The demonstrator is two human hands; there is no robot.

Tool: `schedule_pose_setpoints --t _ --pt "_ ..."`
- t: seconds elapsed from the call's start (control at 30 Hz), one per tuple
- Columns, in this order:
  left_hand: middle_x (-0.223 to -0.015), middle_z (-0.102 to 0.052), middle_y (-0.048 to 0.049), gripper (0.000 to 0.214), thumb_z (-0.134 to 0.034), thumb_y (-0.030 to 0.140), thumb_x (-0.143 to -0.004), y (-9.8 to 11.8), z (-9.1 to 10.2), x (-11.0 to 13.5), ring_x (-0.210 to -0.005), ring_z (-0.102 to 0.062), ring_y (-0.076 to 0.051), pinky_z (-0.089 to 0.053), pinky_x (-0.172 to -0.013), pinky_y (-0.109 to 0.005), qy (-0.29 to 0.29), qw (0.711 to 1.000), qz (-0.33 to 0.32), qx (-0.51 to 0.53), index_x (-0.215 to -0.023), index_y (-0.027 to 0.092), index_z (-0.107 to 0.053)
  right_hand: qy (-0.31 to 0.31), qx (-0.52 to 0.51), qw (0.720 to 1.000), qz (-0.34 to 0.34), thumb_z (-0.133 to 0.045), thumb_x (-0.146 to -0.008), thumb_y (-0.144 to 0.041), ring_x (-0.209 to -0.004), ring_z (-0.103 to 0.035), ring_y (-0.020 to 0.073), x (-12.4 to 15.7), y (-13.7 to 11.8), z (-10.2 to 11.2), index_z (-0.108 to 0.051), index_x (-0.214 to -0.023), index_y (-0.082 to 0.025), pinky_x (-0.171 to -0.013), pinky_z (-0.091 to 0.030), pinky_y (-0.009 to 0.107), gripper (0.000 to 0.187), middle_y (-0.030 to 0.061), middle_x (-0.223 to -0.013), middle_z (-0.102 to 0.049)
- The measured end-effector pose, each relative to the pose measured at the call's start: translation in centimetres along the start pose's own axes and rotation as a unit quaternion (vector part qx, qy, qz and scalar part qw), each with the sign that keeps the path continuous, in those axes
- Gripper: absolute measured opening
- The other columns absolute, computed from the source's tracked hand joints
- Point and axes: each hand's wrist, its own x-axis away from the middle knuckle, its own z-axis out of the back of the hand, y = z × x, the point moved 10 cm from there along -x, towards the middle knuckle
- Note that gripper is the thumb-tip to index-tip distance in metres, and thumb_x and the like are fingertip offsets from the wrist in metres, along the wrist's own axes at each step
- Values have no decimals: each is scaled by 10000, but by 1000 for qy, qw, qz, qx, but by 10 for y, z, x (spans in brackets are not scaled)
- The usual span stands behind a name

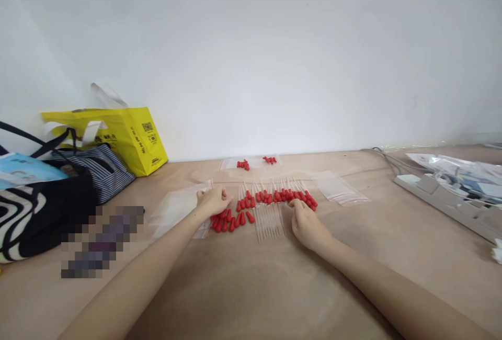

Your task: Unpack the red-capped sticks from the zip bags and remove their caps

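Note:
My left hand [214, 201] is closed, fingers curled, over the right end of a stack of clear zip bags [176, 209]; what it grips is hidden. Just below it lie loose red rubber bulbs [225, 222]. My right hand [308, 224] is pinched beside a row of droppers with red bulbs [290, 195], their thin clear tubes pointing to the wall. Anything between its fingertips is too small to make out. Between my hands, a bundle of thin clear tubes [269, 223] lies with its ends towards me.
Two small clusters of red bulbs [243, 165] lie on a clear bag near the wall. Another zip bag [339, 187] is to the right. A power strip [443, 206] with cables stands far right; a yellow bag [143, 141] and a black bag [47, 214] are left.

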Motion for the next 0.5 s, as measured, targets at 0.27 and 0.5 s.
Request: schedule_pose_setpoints --t 0.27,0.5 --pt "-829 -653 -40 305 -412 444 -750 20 9 6 -898 -535 -255 -271 -830 -449 30 999 -26 -24 -663 215 -596 -5 -6 1000 -9 -365 -662 8 -687 -528 166 -3 -7 -8 -471 -738 -168 -598 -373 242 219 73 -760 -521" --pt "-886 -623 -89 290 -470 425 -697 33 2 1 -991 -465 -311 -313 -800 -463 35 998 -23 -41 -599 215 -644 -36 -19 999 11 -405 -730 -20 -693 -534 149 -6 -18 -17 -520 -796 -156 -621 -385 234 190 65 -781 -522"
